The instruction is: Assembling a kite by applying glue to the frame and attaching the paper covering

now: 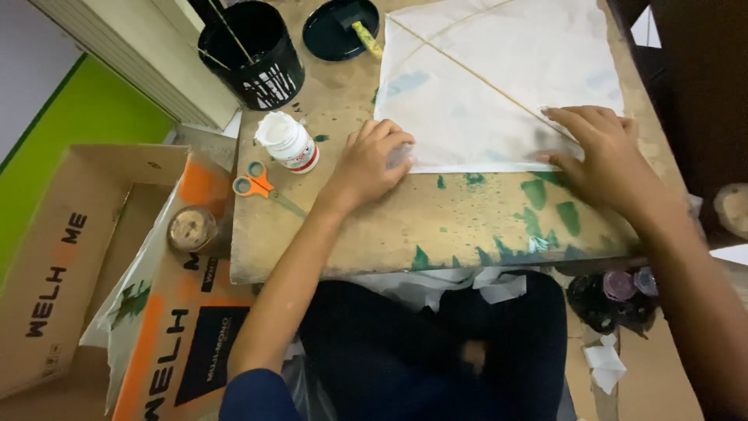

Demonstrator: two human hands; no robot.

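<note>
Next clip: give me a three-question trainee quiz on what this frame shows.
1. True or false: both hands touch the white paper sheet.
2. What lies beside the white glue bottle, towards the person?
3. Where is the thin stick: A) across the sheet, B) in the cardboard box?

Key:
1. True: left hand at its lower left corner, right hand on its lower right.
2. Orange-handled scissors.
3. A.

paper sheet (pixel 499 86) on board (pixel 436 226), glue bottle (pixel 290 142) and scissors (pixel 253 183) left of it
</note>
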